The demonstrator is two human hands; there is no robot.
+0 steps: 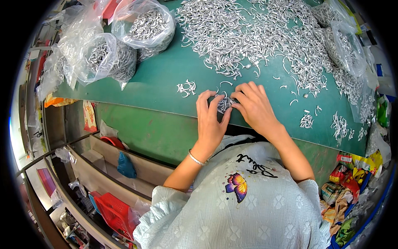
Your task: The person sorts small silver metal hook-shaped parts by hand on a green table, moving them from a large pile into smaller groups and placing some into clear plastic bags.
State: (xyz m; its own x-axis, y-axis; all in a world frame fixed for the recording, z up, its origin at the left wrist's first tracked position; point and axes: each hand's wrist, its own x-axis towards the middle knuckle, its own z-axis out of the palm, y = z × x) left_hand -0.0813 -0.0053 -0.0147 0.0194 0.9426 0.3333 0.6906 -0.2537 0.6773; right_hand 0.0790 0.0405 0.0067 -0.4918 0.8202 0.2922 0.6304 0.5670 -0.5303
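Beyond the pale blouse (273,216), over the table (157,93), jumbled silver pieces (224,103) are clasped by fingers of the left hand (210,126), their right side touched by the right hand (256,107); its grip cannot be told.

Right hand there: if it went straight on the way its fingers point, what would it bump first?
The right hand would probably meet the small clump of silver pieces first, then the left hand; depth is unclear.

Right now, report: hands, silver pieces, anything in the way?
Left hand, right hand: both at small cluster of silver pieces, grip unclear. Nearby: loose pieces to the left, large pile beyond.
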